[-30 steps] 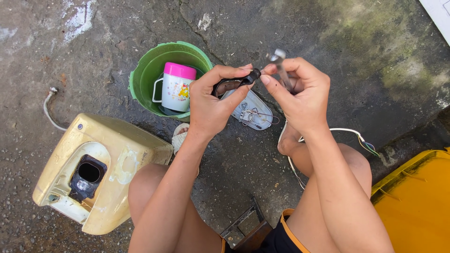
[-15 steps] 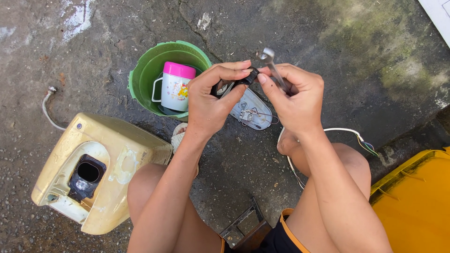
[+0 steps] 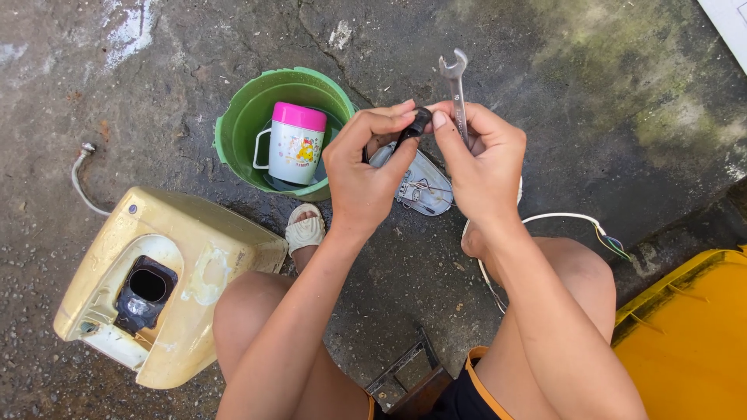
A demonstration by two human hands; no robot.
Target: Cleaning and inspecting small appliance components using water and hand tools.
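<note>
Small black part [image 3: 416, 124], pinched between thumb and forefinger of both hands above the concrete floor [image 3: 545, 70]. The left hand [image 3: 362, 175] closes on it alone; the right hand [image 3: 482, 167] also clasps one open-ended spanner [image 3: 457, 93], jaw up. Worked well, the part is probably kept steady by the left pinch while the right fingertips do the fine work. Counted: one green bucket [image 3: 237, 136], one pink-lidded mug [image 3: 295, 144], one yellowed casing [image 3: 198, 257], one grey cover plate [image 3: 420, 187].

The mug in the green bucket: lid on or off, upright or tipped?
Lid on, upright. The mug stands in the green bucket with its pink lid seated on top and its handle to the side.
</note>
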